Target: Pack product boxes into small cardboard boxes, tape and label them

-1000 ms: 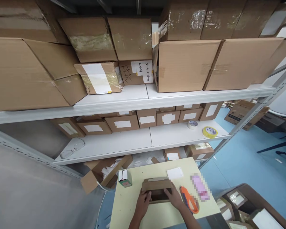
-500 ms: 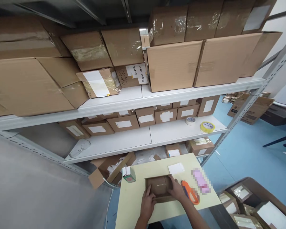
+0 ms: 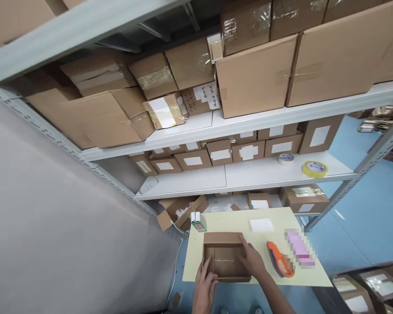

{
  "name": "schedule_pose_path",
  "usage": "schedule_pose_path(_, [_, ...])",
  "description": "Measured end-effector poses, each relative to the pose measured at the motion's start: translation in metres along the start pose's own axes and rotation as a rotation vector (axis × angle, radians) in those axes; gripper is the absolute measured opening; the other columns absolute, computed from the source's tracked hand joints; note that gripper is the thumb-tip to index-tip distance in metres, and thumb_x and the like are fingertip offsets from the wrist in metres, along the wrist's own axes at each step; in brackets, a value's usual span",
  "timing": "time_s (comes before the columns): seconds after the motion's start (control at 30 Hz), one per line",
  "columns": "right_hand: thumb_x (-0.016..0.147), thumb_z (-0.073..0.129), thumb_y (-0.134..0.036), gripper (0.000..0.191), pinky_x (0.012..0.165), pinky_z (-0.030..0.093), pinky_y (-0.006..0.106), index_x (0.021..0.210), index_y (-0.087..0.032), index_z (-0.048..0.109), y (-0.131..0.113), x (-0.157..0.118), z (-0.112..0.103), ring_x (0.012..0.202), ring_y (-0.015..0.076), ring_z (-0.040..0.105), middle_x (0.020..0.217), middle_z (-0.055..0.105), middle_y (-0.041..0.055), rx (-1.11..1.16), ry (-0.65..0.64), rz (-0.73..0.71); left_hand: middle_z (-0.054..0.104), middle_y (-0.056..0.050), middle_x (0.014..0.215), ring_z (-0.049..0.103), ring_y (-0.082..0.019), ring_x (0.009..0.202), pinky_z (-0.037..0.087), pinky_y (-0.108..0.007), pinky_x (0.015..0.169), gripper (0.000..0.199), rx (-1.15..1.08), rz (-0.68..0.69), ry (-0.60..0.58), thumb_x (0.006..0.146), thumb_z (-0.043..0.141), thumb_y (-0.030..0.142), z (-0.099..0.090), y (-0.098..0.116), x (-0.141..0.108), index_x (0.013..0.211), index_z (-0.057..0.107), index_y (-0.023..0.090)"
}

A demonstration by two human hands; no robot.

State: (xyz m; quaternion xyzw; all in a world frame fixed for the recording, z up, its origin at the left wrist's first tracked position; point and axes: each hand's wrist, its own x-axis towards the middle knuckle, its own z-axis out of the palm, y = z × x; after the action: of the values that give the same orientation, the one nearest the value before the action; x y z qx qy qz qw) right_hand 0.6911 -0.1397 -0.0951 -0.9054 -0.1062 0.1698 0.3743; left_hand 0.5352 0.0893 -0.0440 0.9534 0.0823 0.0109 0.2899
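A small brown cardboard box (image 3: 223,238) sits on the pale yellow table, its open top facing me and a flap folded out at its far side. My left hand (image 3: 204,281) holds its near left corner, with fingers over the rim. At the right side, my right hand (image 3: 251,260) grips the wall, and some of its fingers reach inside. Nothing shows inside the box but its bare bottom. Right of my right hand lies an orange tape dispenser (image 3: 277,253). A small green and white carton (image 3: 198,221) stands behind the box to the left.
On the yellow table (image 3: 236,216) also lie a white paper (image 3: 261,225) and a blurred pink item (image 3: 299,247). Behind it, a metal shelf (image 3: 183,185) carries boxes, a white tape roll (image 3: 286,159) and a yellow tape roll (image 3: 315,168). A carton of boxes (image 3: 367,272) stands at lower right.
My view has swung left, so the table appears further right. The box has tipped or turned in my hands: its far flap and more of its inside now show. Both hands stay on it.
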Motion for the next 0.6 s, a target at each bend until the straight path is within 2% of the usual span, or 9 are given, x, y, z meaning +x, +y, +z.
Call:
schedule_pose_path(0.1, [0.096, 0.05, -0.039, 0.04, 0.083, 0.047, 0.031, 0.133, -0.028, 0.06, -0.005, -0.006, 0.006, 0.098, 0.0248, 0.071, 0.123, 0.064, 0.0092, 0.034, 0.047, -0.04, 0.043, -0.003, 0.164, 0.032, -0.034, 0.155, 0.039, -0.061, 0.12, 0.028, 0.01, 0.015, 0.044, 0.098, 0.047, 0.025, -0.004, 0.003, -0.021, 0.096, 0.074, 0.028])
schedule_pose_path(0.17, [0.098, 0.046, -0.044, 0.029, 0.082, 0.048, 0.031, 0.109, -0.025, 0.065, -0.009, -0.01, 0.009, 0.096, 0.0232, 0.07, 0.121, 0.065, 0.0085, 0.063, 0.053, -0.082, 0.042, -0.003, 0.164, 0.031, -0.034, 0.155, 0.041, -0.061, 0.119, 0.028, 0.01, 0.033, 0.071, 0.098, 0.048, 0.024, -0.006, 0.005, -0.033, 0.097, 0.075, 0.029])
schedule_pose_path(0.3, [0.097, 0.047, -0.047, 0.027, 0.079, 0.048, 0.031, 0.083, -0.026, 0.057, -0.023, -0.019, 0.016, 0.09, 0.0235, 0.069, 0.096, 0.07, 0.005, 0.107, 0.004, -0.181, 0.037, -0.006, 0.167, 0.036, -0.036, 0.153, 0.042, -0.06, 0.118, 0.024, 0.01, 0.034, 0.137, 0.096, 0.053, 0.021, -0.014, -0.001, -0.059, 0.097, 0.076, 0.027])
schedule_pose_path(0.4, [0.095, 0.048, -0.049, 0.03, 0.072, 0.045, 0.031, 0.075, -0.027, 0.051, -0.042, -0.031, 0.025, 0.079, 0.0239, 0.067, 0.077, 0.069, 0.0021, 0.091, -0.051, -0.233, 0.038, -0.007, 0.167, 0.043, -0.036, 0.148, 0.046, -0.059, 0.116, 0.021, -0.021, -0.024, 0.144, 0.091, 0.064, 0.025, -0.028, -0.013, -0.088, 0.11, 0.074, 0.028])
schedule_pose_path(0.5, [0.093, 0.05, -0.05, 0.032, 0.068, 0.043, 0.03, 0.072, -0.027, 0.048, -0.066, -0.049, 0.038, 0.073, 0.0233, 0.065, 0.071, 0.069, 0.0002, 0.047, -0.131, -0.296, 0.034, -0.007, 0.168, 0.048, -0.038, 0.144, 0.049, -0.056, 0.113, 0.044, -0.045, -0.082, 0.139, 0.081, 0.078, 0.033, -0.045, -0.027, -0.13, 0.125, 0.069, 0.031])
schedule_pose_path(0.6, [0.093, 0.051, -0.051, 0.033, 0.066, 0.041, 0.029, 0.071, -0.027, 0.047, -0.092, -0.074, 0.056, 0.071, 0.0226, 0.064, 0.07, 0.068, -0.0008, -0.029, -0.201, -0.36, 0.028, -0.006, 0.171, 0.046, -0.039, 0.145, 0.047, -0.055, 0.115, 0.049, -0.058, -0.115, 0.172, 0.074, 0.086, 0.037, -0.057, -0.038, -0.183, 0.12, 0.071, 0.03])
